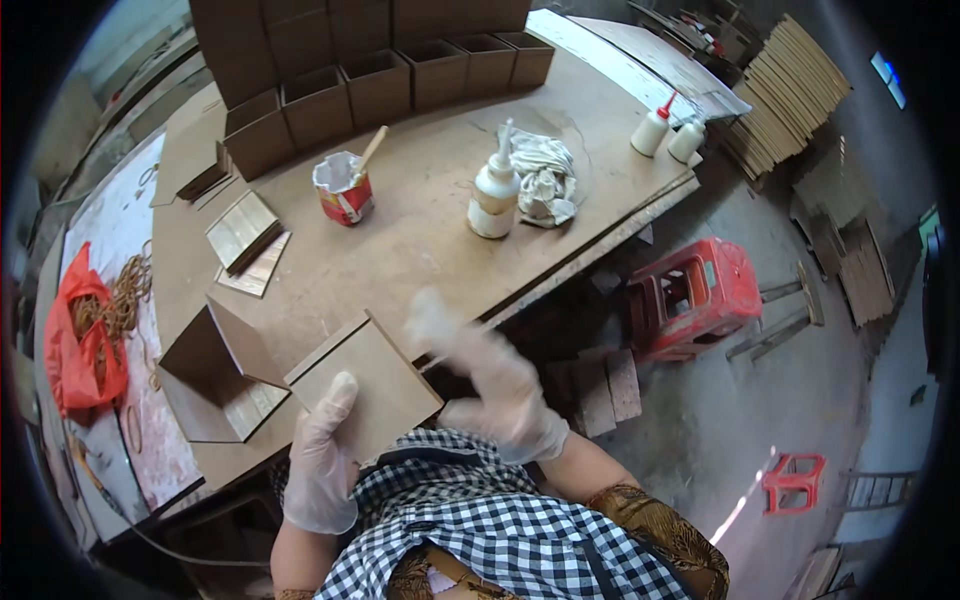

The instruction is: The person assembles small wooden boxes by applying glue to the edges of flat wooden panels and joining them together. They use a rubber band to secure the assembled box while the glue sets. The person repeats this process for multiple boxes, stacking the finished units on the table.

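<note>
- My left hand [322,455], gloved, holds a square brown board [365,385] by its near edge at the front of the counter [420,230], thumb lying on its face; my right hand [485,375], gloved too, is blurred just right of the board, fingers loosely spread, holding nothing that I can make out
- Just left of the board sits a half-built open box [215,375], touching its corner; further back lie small flat panels [245,235]
- Behind, a red cup [343,190] with a stick [368,152] standing in it; a white glue bottle [494,195] beside a crumpled rag [545,180]; two more bottles [668,132] at the far edge
- A row of open brown boxes [380,80] lines the back; their insides are in shadow
- Far left, a red bag [80,335] with rubber bands [125,295] spilling beside it; on the floor to the right, a red stool [695,295]
</note>
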The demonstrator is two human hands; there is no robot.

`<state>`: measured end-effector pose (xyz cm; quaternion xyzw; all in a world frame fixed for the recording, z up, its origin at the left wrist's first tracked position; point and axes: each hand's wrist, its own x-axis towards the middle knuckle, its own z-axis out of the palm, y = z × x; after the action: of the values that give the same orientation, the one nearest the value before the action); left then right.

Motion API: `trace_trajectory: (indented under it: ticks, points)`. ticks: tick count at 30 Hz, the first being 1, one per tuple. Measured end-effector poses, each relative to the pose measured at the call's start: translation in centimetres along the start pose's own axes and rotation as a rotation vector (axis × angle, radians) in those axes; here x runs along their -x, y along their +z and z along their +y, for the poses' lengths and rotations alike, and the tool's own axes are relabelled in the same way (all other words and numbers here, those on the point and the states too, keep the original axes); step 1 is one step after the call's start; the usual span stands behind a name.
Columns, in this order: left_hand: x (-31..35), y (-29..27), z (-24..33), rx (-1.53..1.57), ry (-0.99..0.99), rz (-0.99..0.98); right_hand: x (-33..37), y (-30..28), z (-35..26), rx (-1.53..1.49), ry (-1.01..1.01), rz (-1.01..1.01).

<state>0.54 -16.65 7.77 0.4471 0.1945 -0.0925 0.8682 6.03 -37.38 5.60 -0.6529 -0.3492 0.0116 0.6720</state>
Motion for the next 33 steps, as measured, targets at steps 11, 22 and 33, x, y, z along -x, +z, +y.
trace_trajectory:
  ticks: [11, 22, 33]
  points:
    - [-1.4, -2.6, -4.9, -0.044, 0.125, 0.202, -9.0, -4.5, 10.8, -1.896, 0.178, 0.650]
    - [-0.5, -2.9, -5.2, -0.070, 0.088, 0.173, -11.5, -6.1, 13.1, -1.682, 0.083, 1.078]
    - [0.1, -4.0, -6.0, -0.093, 0.081, 0.162, -8.4, -15.7, 6.9, -0.580, -0.428, 0.979]
